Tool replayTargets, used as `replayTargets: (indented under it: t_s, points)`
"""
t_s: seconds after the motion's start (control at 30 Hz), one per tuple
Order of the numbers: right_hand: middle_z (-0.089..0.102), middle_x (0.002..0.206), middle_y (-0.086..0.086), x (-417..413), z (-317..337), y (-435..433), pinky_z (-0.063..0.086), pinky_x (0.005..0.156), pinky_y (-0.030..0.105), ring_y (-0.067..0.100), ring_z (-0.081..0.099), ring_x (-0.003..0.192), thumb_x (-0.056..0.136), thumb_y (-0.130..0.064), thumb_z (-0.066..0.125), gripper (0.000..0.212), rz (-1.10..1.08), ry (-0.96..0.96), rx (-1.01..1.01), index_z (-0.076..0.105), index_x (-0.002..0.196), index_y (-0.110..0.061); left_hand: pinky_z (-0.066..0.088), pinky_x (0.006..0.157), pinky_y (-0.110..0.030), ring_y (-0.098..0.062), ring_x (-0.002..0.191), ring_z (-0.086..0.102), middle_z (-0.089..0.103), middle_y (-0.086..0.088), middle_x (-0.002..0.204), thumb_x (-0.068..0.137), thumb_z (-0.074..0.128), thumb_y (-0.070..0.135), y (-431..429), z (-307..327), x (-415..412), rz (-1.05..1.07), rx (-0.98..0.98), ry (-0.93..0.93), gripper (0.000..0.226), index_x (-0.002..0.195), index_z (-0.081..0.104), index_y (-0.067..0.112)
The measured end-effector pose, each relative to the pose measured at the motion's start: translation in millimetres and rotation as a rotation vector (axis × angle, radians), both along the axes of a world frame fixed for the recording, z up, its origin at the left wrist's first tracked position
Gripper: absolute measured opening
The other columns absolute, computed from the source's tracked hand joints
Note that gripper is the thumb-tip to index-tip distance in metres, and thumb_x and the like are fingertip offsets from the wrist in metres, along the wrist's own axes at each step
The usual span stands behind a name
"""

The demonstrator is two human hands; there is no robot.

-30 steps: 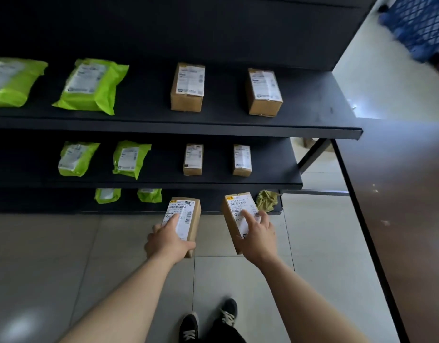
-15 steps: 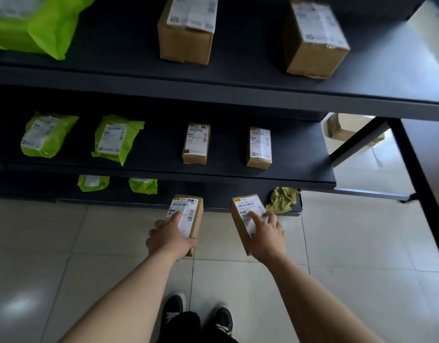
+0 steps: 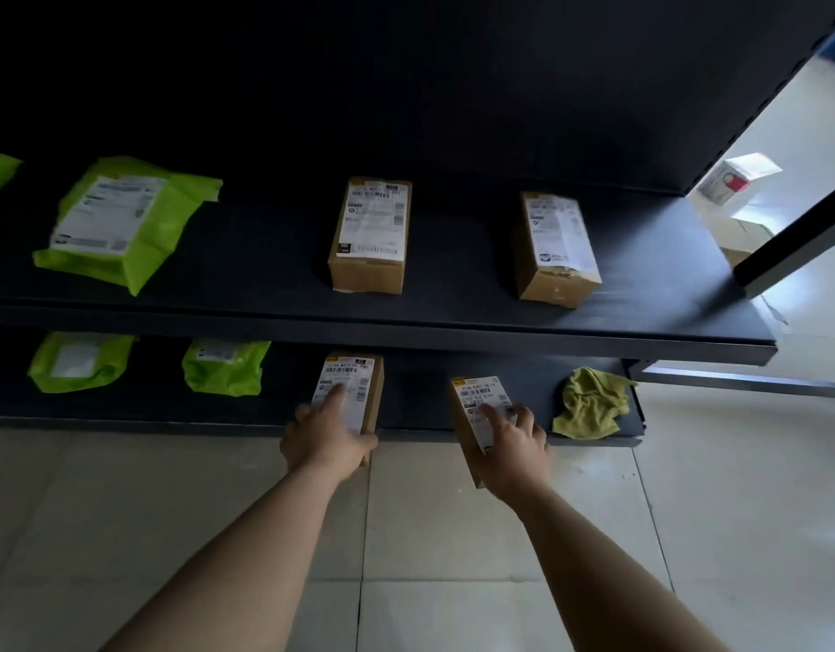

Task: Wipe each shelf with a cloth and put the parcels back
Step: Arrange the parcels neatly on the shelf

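Two cardboard boxes (image 3: 354, 392) (image 3: 476, 418) — one gripped per hand (image 3: 323, 440) (image 3: 516, 451).

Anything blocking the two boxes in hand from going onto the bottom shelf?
Nothing visible. The left box in the left hand and the right box in the right hand are at the bottom shelf's front edge, with bare shelf behind both. The cloth lies apart to the right, a green bag to the left.

Two parcels — left box (image 3: 354, 383), right box (image 3: 476, 397): brown card, labels up, at the bottom shelf (image 3: 415, 407) front edge, seemingly overhanging. Yellow-green cloth (image 3: 591, 404) crumpled at shelf's right end — near right box.
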State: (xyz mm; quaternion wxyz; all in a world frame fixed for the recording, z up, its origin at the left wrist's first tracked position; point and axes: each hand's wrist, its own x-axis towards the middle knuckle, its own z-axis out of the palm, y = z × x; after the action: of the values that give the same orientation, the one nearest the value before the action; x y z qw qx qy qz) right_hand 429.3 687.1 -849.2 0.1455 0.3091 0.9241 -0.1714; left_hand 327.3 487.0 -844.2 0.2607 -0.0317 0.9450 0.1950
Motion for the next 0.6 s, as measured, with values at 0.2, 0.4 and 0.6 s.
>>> replayTargets:
  t_s: [0.2, 0.4, 0.6]
  points:
    - [0.017, 0.152, 0.008, -40, -78, 22, 0.026, 0.111, 0.05, 0.036, 0.027, 0.135, 0.09, -0.052, 0.051, 0.063, -0.005, 0.086, 0.065, 0.027, 0.147, -0.038, 0.036, 0.097, -0.043, -0.035, 0.121, 0.039, 0.035, -0.012, 0.139, 0.077, 0.068, 0.048, 22, -83, -41, -0.01, 0.058, 0.09, 0.085, 0.147, 0.021, 0.04]
    - [0.02, 0.151, 0.011, -74, -122, 42, 0.028, 0.11, 0.05, 0.037, 0.03, 0.132, 0.087, -0.047, 0.058, 0.065, -0.008, 0.16, 0.121, 0.03, 0.145, -0.037, 0.037, 0.095, -0.043, -0.036, 0.119, 0.04, 0.037, -0.015, 0.138, 0.076, 0.071, 0.048, 43, -127, -75, -0.018, 0.072, 0.189, 0.083, 0.145, 0.026, 0.039]
    - [0.023, 0.148, 0.012, -101, -141, 51, 0.028, 0.108, 0.05, 0.038, 0.032, 0.129, 0.084, -0.043, 0.06, 0.06, -0.095, 0.232, 0.104, 0.037, 0.139, -0.039, 0.037, 0.093, -0.043, -0.037, 0.118, 0.041, 0.038, -0.016, 0.136, 0.074, 0.073, 0.046, 56, -148, -92, -0.01, 0.085, 0.238, 0.083, 0.143, 0.028, 0.036]
